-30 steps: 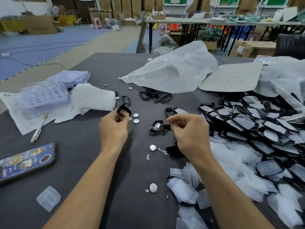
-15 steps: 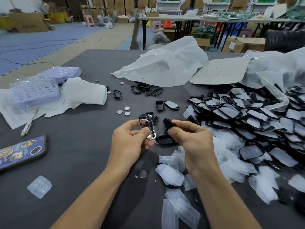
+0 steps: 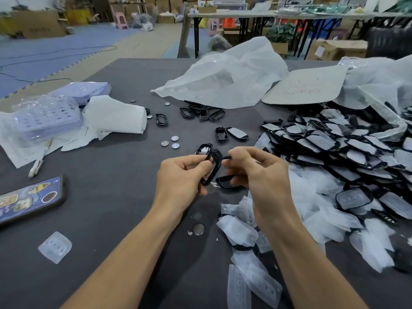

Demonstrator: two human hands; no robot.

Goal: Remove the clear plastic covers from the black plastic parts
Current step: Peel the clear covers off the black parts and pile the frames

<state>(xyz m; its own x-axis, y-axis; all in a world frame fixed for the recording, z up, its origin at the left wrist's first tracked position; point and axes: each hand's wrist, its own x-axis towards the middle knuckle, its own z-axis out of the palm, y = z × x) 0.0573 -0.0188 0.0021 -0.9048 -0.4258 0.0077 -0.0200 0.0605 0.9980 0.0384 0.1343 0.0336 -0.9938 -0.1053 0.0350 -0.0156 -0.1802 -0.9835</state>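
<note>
My left hand (image 3: 182, 177) grips a black plastic frame part (image 3: 213, 169) above the middle of the dark table (image 3: 111, 219). My right hand (image 3: 260, 172) pinches the top of that same part; another black piece (image 3: 225, 181) shows under its fingers. A second black part (image 3: 204, 149) lies just behind the hands. A big heap of black parts with clear covers (image 3: 347, 148) fills the right side. Loose clear covers (image 3: 243, 237) lie below my right wrist, and one more clear cover (image 3: 55, 246) sits at the lower left.
A phone (image 3: 29, 200) lies at the left edge. Purple trays in plastic (image 3: 46, 117) and white paper (image 3: 116, 117) sit at the back left. Coin cells (image 3: 170, 141) and a few bare black frames (image 3: 200, 112) are scattered mid-table; a white bag (image 3: 227, 76) lies behind.
The hands came together from separate parts onto one black frame. It was upright half a second ago and now tilts between both hands, with my right fingers at its top.
</note>
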